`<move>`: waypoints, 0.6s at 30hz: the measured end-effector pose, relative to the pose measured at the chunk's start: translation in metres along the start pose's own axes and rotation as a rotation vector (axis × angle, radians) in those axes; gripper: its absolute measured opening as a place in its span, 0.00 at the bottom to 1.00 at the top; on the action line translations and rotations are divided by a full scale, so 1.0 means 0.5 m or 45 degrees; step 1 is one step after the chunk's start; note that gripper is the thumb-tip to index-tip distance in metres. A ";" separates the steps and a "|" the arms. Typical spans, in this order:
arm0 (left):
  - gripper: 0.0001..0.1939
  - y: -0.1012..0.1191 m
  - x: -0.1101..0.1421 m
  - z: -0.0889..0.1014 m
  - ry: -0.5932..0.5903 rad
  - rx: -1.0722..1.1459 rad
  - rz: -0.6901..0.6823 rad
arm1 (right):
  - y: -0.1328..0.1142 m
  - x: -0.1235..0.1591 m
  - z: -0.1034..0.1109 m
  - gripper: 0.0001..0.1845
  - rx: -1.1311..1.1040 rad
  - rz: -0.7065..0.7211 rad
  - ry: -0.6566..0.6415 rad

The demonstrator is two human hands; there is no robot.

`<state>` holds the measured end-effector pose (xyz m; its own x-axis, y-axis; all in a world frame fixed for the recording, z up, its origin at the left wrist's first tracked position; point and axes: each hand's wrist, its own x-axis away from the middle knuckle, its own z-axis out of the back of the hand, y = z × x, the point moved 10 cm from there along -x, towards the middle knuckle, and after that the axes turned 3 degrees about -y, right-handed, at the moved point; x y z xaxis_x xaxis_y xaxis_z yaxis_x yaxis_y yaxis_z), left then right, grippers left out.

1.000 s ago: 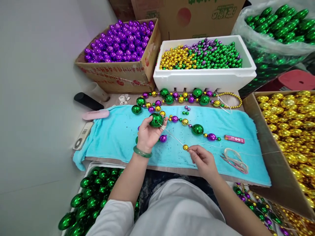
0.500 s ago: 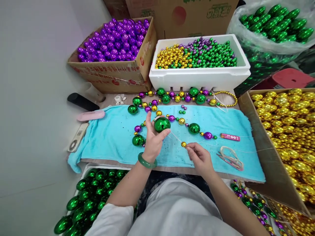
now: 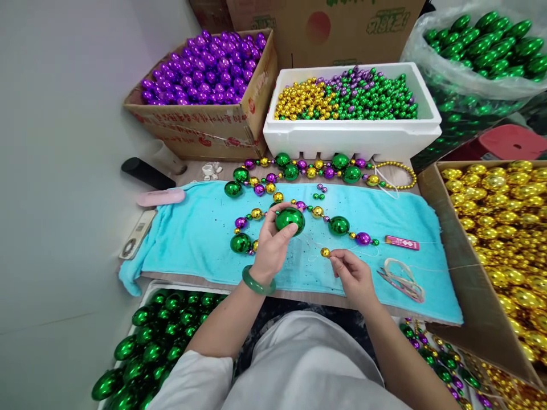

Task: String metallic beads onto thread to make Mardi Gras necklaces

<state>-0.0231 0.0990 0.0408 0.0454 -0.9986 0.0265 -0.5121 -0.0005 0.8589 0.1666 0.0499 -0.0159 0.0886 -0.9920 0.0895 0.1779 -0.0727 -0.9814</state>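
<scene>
My left hand (image 3: 270, 245), with a green bangle on the wrist, grips a large shiny green ball (image 3: 289, 220) over a turquoise towel (image 3: 196, 239). My right hand (image 3: 352, 276) pinches a thin thread with a small gold bead (image 3: 325, 251) at its fingertips, just right of the ball. A partly strung chain of green, purple and gold beads (image 3: 339, 225) lies on the towel around both hands. A finished bead string (image 3: 307, 168) lies along the towel's far edge.
A cardboard box of purple balls (image 3: 205, 62) and a white foam box of small mixed beads (image 3: 346, 94) stand behind. Gold balls fill a box (image 3: 499, 216) at right, green balls a tray (image 3: 158, 341) at lower left. Scissors (image 3: 401, 279) lie at right, beside a pink lighter (image 3: 401, 243).
My left hand has carried the green ball rightwards and nearer along the thread. The gap between the ball and the gold bead in my right hand has shrunk.
</scene>
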 end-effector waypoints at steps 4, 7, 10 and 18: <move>0.21 0.014 0.002 -0.006 -0.036 -0.054 -0.061 | -0.003 -0.002 -0.002 0.16 0.004 0.020 -0.006; 0.21 0.024 0.004 -0.013 -0.087 -0.089 -0.091 | -0.004 -0.005 -0.004 0.16 -0.024 0.022 -0.037; 0.22 0.026 0.006 -0.025 -0.181 -0.064 -0.060 | -0.002 -0.008 -0.006 0.16 -0.058 0.007 -0.086; 0.24 0.039 0.023 -0.026 -0.170 -0.095 -0.236 | 0.010 -0.008 -0.025 0.18 -0.140 0.001 -0.122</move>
<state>-0.0214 0.0881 0.0644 0.0166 -0.9799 -0.1990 -0.4403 -0.1858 0.8784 0.1550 0.0523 -0.0231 0.1830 -0.9781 0.0993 0.0700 -0.0878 -0.9937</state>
